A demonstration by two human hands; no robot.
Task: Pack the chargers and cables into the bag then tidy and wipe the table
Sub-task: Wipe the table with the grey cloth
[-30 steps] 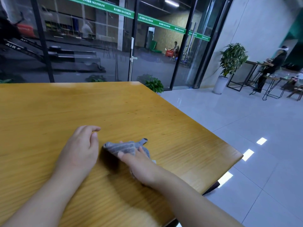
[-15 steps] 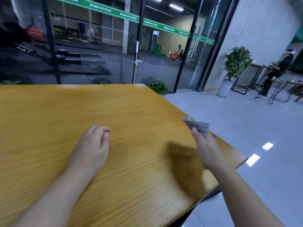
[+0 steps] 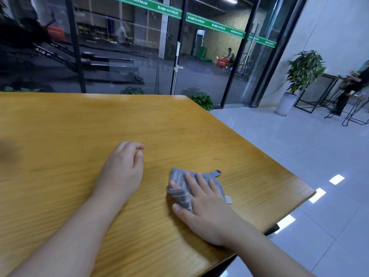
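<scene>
On the wooden table (image 3: 60,126), right hand (image 3: 205,212) flat on grey cloth (image 3: 179,188), left hand (image 3: 121,168) loose-curled, empty

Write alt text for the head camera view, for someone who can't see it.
A person's right hand presses a grey cloth flat on a wooden table. The left hand rests beside it, fingers loosely curled, holding nothing.

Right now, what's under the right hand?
A crumpled grey cloth lies under the right hand, whose straight fingers press it flat onto the wooden table. The cloth's middle and the tabletop beneath it are covered. The left hand rests beside it, apart.
</scene>
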